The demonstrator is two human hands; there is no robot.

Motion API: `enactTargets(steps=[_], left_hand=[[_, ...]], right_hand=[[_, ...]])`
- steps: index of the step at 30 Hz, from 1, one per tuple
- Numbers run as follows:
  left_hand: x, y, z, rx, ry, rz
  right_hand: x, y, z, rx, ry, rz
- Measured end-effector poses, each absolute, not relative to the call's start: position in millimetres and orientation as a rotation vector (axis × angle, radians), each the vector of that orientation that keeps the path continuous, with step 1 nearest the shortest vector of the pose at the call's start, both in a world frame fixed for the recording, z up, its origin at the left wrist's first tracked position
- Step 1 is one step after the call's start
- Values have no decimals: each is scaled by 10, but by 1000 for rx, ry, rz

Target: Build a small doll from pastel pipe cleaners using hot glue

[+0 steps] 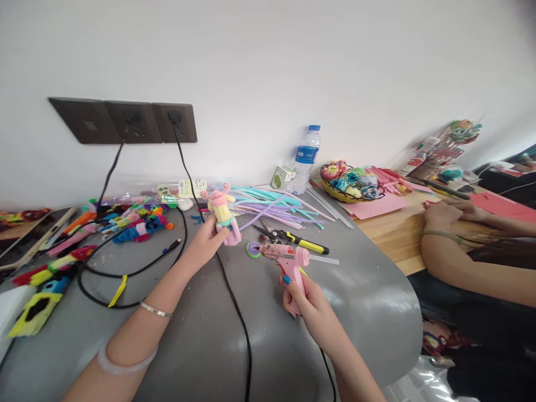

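Note:
My left hand [205, 241] holds a small pipe-cleaner doll [223, 216], pink, yellow and teal, upright just above the grey table [368, 301]. In my right hand [307, 301] is a pink hot glue gun [288, 259], gripped by the handle with its nozzle pointing left toward the doll. The nozzle is a short way from the doll and does not touch it. A small purple and green ring [253, 249] lies just under the nozzle. The gun's black cord [238, 318] runs across the table between my arms.
Pastel pipe cleaners [276, 204], scissors and yellow-handled pliers [301, 241] lie behind the gun. Finished colourful pieces [134, 223] crowd the left side. A water bottle [306, 159] and a basket of rolled flowers [352, 181] stand at the back. Another person's arms [464, 234] rest at the right.

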State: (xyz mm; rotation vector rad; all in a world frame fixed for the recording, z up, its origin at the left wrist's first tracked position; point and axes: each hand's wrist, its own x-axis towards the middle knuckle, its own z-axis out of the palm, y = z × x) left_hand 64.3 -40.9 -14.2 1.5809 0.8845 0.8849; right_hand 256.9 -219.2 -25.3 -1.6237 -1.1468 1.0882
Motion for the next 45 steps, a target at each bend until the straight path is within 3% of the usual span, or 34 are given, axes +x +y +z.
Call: enactTargets(steps=[18, 45], left_hand=[[627, -528, -103, 1793, 864, 535], [611, -509, -169, 1884, 827, 468]], right_hand=[[2625, -2220, -199, -1656, -1222, 1070], [2620, -2190, -134, -1617, -1184, 1077]])
